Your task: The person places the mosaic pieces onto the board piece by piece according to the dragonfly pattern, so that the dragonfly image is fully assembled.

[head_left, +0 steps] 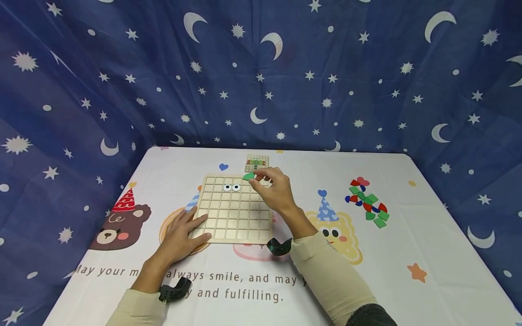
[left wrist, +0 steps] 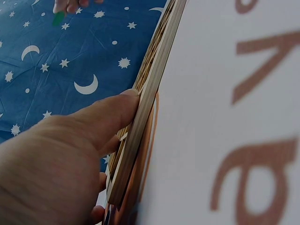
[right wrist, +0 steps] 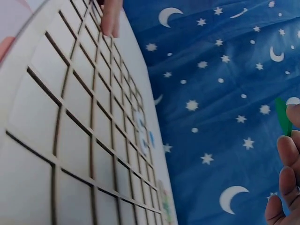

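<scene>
The right hand pinches a small green piece between its thumb and finger. The piece is near the middle of the head picture, by the top edge of the wooden board. Its long way runs on a slant, from lower left to upper right, and one end sticks out past the fingertips toward the left. In the right wrist picture it is at the right edge, up in the air and apart from the board. There it looks thin and stands almost straight up, with its top leaning a bit left.

The left hand rests on the board's lower left corner. Its fingers are spread and loose, and its thumb lies on the bottom edge. The board is flat, with lines that make little squares. Two round eyes sit side by side in a level row near its top. A small picture card lies just above the board. Red, blue and green pieces lie in a messy bunch at the right of the frame, pointing all different ways.
</scene>
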A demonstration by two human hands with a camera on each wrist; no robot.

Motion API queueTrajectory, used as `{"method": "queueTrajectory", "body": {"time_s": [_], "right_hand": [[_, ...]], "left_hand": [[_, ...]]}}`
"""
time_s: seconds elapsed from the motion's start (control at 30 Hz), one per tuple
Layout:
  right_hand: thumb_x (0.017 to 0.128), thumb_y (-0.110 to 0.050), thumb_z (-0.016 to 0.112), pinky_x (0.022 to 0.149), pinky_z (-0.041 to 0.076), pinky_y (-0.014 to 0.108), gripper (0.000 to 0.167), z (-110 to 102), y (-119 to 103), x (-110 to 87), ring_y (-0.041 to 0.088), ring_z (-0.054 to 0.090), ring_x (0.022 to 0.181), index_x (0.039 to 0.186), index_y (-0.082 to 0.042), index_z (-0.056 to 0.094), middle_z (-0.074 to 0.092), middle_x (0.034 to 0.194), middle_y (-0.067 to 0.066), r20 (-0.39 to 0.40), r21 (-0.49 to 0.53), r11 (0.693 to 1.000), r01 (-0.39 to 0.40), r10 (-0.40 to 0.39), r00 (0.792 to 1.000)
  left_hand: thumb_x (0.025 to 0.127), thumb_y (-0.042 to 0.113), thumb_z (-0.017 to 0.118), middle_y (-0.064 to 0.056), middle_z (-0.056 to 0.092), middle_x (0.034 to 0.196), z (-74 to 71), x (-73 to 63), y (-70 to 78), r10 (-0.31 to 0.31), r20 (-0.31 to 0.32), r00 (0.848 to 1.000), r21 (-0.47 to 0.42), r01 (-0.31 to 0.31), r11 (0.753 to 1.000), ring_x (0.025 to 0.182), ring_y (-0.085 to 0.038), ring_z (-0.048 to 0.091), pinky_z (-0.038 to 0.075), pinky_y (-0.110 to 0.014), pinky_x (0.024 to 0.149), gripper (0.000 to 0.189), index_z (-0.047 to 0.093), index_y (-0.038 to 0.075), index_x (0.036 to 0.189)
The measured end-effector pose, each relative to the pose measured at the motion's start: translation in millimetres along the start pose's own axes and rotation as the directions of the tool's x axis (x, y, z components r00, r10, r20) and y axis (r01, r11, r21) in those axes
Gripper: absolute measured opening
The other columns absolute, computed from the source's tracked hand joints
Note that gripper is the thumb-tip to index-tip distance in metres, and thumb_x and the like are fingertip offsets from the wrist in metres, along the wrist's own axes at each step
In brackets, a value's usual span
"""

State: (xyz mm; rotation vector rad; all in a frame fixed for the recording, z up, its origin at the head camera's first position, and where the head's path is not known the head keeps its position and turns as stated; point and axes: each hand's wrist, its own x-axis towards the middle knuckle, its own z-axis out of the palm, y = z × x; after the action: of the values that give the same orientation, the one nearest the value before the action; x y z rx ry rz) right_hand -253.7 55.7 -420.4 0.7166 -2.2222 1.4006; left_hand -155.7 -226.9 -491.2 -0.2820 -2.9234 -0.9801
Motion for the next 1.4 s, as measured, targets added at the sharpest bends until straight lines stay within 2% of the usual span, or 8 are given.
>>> {"method": "queueTrajectory", "body": {"time_s": [0.13,0.43,0.73,0.83,1.07,1.27,1.4], "right_hand": [[0.085,-0.011,0.073,0.074,0.047,0.042,0.023,12.4,2.6,2.5,0.032,0.056,0.085,0.105,0.001,0.071,0.064,0.084,0.004,0.017,0.020,1.000,-0.016,0.016,1.000],[0.086,-0.014,0.073,0.076,0.046,0.029,0.025,37.6,11.5,1.2,0.018,0.057,0.084,0.106,0.000,0.071,0.064,0.083,-0.001,0.066,-0.025,0.993,-0.118,0.119,0.991],[0.085,-0.015,0.074,0.076,0.045,0.028,0.019,58.8,20.7,2.4,0.016,0.056,0.082,0.101,-0.005,0.073,0.064,0.080,-0.004,0.096,-0.040,0.985,-0.168,0.171,0.981],[0.086,-0.016,0.073,0.076,0.045,0.028,0.019,64.9,23.4,2.0,0.017,0.056,0.083,0.102,-0.005,0.073,0.064,0.080,-0.005,0.109,-0.047,0.976,-0.212,0.216,0.970],[0.089,-0.021,0.070,0.074,0.042,0.028,0.021,77.5,27.8,-0.7,0.015,0.051,0.082,0.105,-0.007,0.072,0.060,0.078,-0.008,0.163,-0.054,0.945,-0.323,0.327,0.931],[0.088,-0.021,0.071,0.063,0.043,0.025,0.019,86.0,31.5,-2.3,0.012,0.051,0.070,0.102,-0.008,0.072,0.059,0.077,-0.007,0.186,-0.070,0.933,-0.354,0.361,0.914],[0.087,-0.021,0.072,0.064,0.045,0.025,0.020,89.4,33.3,-3.0,0.010,0.053,0.070,0.103,-0.008,0.073,0.060,0.078,-0.007,0.208,-0.087,0.925,-0.371,0.381,0.901]], "left_hand": [[0.084,0.043,0.073,-0.014,0.030,0.153,-0.8,0.0,0.6,-0.001,-0.001,1.000,-0.002,0.001,1.000,0.142,-0.041,0.012,0.012,-0.066,0.105,0.062,0.057,0.014,0.137],[0.084,0.043,0.073,-0.016,0.031,0.153,-0.7,-1.1,2.6,0.001,-0.002,1.000,-0.005,-0.001,1.000,0.141,-0.042,0.012,0.012,-0.067,0.104,0.062,0.058,0.013,0.137],[0.084,0.046,0.072,-0.015,0.029,0.154,-0.7,-0.9,1.1,-0.008,0.014,1.000,0.002,0.008,1.000,0.141,-0.042,0.011,0.012,-0.067,0.104,0.064,0.058,0.013,0.137],[0.084,0.046,0.072,-0.015,0.029,0.154,0.4,-0.8,0.4,-0.009,0.010,1.000,0.005,0.009,1.000,0.141,-0.041,0.011,0.012,-0.067,0.104,0.064,0.058,0.014,0.137],[0.083,0.044,0.073,-0.016,0.030,0.153,0.5,-1.3,0.7,-0.006,0.007,1.000,0.009,0.006,1.000,0.141,-0.043,0.012,0.012,-0.067,0.104,0.063,0.058,0.013,0.136],[0.083,0.044,0.073,-0.017,0.031,0.153,0.5,-1.5,1.9,0.001,-0.001,1.000,0.008,-0.001,1.000,0.141,-0.043,0.013,0.012,-0.067,0.104,0.063,0.059,0.013,0.136],[0.084,0.043,0.073,-0.017,0.032,0.152,0.0,-1.1,3.5,0.007,-0.007,1.000,0.007,-0.006,1.000,0.140,-0.043,0.014,0.013,-0.067,0.103,0.062,0.059,0.012,0.135]]}}
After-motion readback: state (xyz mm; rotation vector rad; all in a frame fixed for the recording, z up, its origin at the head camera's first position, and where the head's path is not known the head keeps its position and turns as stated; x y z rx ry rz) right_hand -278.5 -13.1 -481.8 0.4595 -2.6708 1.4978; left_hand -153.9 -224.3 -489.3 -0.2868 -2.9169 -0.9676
